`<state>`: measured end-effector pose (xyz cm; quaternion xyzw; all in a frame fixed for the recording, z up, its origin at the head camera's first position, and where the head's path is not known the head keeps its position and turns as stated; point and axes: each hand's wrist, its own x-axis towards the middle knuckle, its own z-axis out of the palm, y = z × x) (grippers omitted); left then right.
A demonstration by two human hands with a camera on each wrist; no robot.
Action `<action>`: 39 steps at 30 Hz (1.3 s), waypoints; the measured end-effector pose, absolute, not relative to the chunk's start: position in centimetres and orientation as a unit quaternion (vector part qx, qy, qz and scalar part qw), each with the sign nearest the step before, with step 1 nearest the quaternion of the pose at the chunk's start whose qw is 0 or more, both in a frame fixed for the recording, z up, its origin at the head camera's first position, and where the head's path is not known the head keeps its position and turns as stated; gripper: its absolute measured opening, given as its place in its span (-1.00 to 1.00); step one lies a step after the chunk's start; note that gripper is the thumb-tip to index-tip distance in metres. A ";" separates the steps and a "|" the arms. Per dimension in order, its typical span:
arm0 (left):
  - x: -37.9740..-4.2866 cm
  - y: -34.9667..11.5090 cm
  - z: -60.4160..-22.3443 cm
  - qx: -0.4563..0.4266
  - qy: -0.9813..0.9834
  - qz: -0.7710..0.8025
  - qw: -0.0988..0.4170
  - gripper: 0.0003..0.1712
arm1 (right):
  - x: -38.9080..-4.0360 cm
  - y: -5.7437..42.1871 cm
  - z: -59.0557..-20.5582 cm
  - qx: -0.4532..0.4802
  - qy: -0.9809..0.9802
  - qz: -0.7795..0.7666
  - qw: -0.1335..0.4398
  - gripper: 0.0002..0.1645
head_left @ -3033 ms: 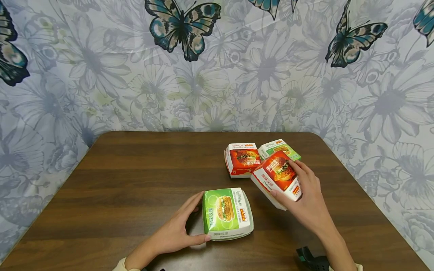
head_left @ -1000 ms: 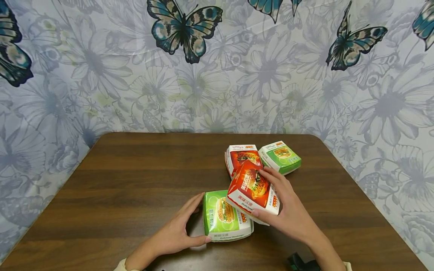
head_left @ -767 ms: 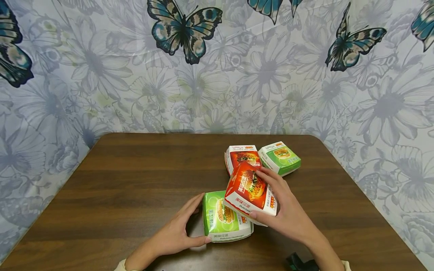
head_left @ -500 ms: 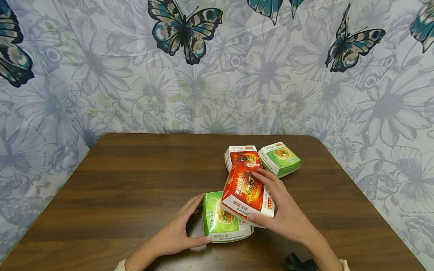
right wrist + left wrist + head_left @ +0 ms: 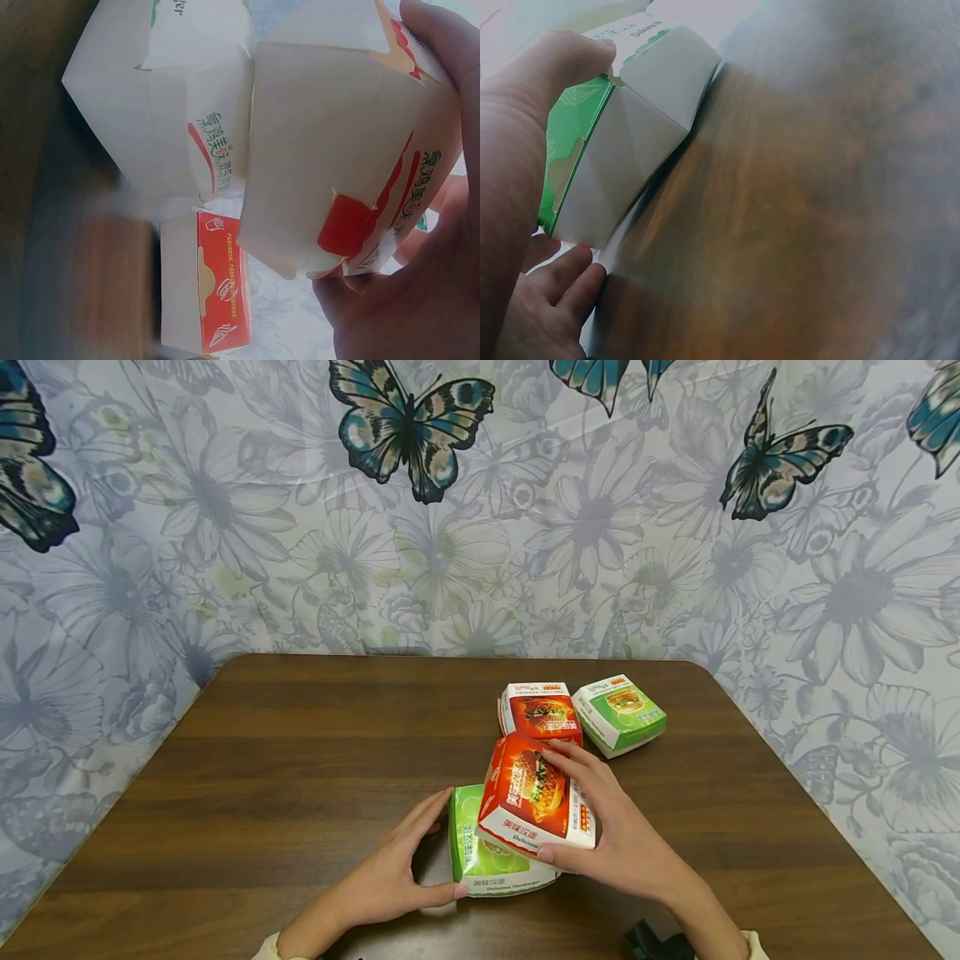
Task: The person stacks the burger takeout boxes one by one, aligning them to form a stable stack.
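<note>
My left hand (image 5: 393,868) holds a green-and-white hamburger box (image 5: 476,860) on the table, thumb at its near left corner and fingers along the far left. The left wrist view shows this box's plain white side (image 5: 622,157). In my right hand (image 5: 622,831) is a red-and-white hamburger box (image 5: 532,789), tilted, gripped between the thumb at the near edge and fingers over the top. It overlaps the right part of the green box from above. The right wrist view shows the red box's pale underside (image 5: 315,142) right against the green box's white wall (image 5: 172,112).
Behind the held box lies another red hamburger box (image 5: 540,714), its front partly covered. A second green hamburger box (image 5: 622,710) sits to its right. A black object (image 5: 656,942) is by the right wrist. The brown wooden table (image 5: 300,752) ends at a butterfly-patterned backdrop (image 5: 480,568).
My right hand has carried the red box leftward from beside the far green box, which it partly covered, to over the near green box. My left hand keeps its place.
</note>
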<state>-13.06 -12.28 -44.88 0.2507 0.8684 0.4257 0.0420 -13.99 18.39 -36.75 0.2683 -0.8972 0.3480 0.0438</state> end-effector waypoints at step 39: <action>-13.1 -12.1 -44.9 0.242 0.871 0.426 0.047 0.24 | -14.7 17.8 -37.0 0.337 -0.880 0.334 0.014 0.06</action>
